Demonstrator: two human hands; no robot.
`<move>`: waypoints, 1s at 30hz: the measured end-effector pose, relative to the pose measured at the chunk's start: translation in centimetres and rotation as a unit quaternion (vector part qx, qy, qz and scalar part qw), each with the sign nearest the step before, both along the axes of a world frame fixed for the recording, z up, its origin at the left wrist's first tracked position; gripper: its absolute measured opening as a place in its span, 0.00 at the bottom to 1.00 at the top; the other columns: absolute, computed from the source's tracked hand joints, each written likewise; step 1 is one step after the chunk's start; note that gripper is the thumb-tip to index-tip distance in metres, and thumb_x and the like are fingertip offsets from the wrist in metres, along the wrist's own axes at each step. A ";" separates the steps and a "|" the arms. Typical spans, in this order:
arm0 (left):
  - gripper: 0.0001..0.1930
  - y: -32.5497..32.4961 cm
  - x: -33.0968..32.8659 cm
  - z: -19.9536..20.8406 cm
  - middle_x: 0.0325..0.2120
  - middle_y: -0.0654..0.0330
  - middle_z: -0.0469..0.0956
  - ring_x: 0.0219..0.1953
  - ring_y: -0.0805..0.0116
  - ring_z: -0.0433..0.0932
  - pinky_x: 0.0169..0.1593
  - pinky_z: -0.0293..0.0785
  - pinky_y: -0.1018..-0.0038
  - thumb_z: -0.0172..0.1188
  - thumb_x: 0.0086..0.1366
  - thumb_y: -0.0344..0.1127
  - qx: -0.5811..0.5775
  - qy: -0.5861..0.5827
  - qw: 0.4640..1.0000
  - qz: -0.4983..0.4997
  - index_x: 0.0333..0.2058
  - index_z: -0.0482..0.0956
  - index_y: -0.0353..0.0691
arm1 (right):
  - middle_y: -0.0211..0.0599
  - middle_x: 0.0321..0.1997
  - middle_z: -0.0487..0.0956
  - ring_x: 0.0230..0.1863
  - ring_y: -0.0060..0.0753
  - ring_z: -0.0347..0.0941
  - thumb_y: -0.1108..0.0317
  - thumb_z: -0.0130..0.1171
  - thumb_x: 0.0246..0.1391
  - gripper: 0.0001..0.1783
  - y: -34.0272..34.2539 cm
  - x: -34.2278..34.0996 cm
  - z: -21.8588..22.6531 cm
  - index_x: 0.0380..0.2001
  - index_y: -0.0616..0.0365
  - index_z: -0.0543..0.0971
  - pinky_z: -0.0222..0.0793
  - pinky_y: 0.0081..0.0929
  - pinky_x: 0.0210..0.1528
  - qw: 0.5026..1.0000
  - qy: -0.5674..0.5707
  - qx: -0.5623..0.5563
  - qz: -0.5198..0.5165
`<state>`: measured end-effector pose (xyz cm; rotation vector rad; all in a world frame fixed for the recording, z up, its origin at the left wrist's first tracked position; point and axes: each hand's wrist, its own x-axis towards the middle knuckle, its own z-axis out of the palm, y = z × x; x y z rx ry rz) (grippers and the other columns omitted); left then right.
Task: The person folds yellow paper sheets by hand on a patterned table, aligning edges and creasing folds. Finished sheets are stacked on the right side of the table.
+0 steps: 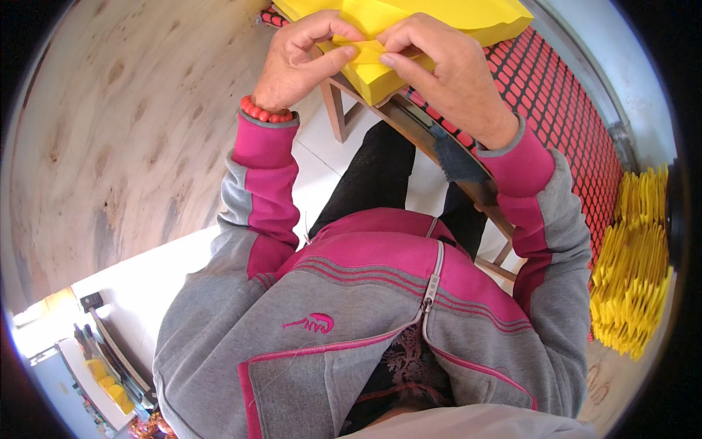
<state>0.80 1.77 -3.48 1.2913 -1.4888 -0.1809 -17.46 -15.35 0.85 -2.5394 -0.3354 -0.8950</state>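
Yellow paper [374, 82] lies at the far edge of the work surface, with a folded flap raised in its middle. My left hand [298, 60] pinches that flap from the left, thumb and fingers closed on it. From the right, my right hand [452, 72] grips the same fold between thumb and bent fingers. The two thumbs point toward each other, a short gap apart. The paper's near corner hangs down toward me below the hands. Its far part runs out of view at the top.
A red-and-black patterned cover [541, 95] spreads right of the paper, over a wooden bench [417, 124]. Folded yellow pieces stand in a tall stack [630, 271] at the far right. A large plywood board [131, 146] fills the left. A shelf with small items [102, 380] is at lower left.
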 end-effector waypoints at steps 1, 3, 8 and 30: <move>0.07 -0.1 0.1 -0.1 0.42 0.65 0.79 0.47 0.76 0.76 0.53 0.71 0.77 0.59 0.69 0.24 0.003 0.005 1.000 -0.003 0.44 0.80 0.35 | 0.37 0.39 0.82 0.39 0.37 0.81 0.71 0.67 0.58 0.08 0.1 0.0 -0.1 0.37 0.62 0.79 0.75 0.28 0.43 1.000 -0.005 0.007 0.000; 0.05 -0.1 0.0 -0.6 0.41 0.67 0.79 0.45 0.78 0.76 0.51 0.71 0.79 0.61 0.70 0.25 0.002 0.055 0.998 0.004 0.43 0.79 0.36 | 0.38 0.40 0.83 0.39 0.37 0.81 0.71 0.68 0.57 0.08 0.3 -0.1 -0.1 0.38 0.61 0.80 0.76 0.28 0.42 1.000 -0.025 0.016 -0.005; 0.04 -0.1 -0.1 -1.2 0.39 0.70 0.78 0.42 0.82 0.75 0.46 0.72 0.82 0.61 0.72 0.27 0.008 0.148 0.988 0.033 0.43 0.78 0.37 | 0.50 0.50 0.81 0.45 0.50 0.80 0.72 0.68 0.52 0.09 0.8 -0.5 0.4 0.36 0.60 0.79 0.77 0.34 0.45 0.998 -0.062 0.025 -0.002; 0.11 0.1 0.8 -1.2 0.47 0.63 0.81 0.51 0.73 0.77 0.57 0.70 0.75 0.50 0.70 0.23 -0.005 0.082 0.997 0.008 0.45 0.82 0.33 | 0.53 0.50 0.80 0.44 0.52 0.79 0.73 0.65 0.54 0.07 0.9 0.1 0.0 0.34 0.61 0.76 0.75 0.36 0.46 0.997 -0.068 0.029 0.005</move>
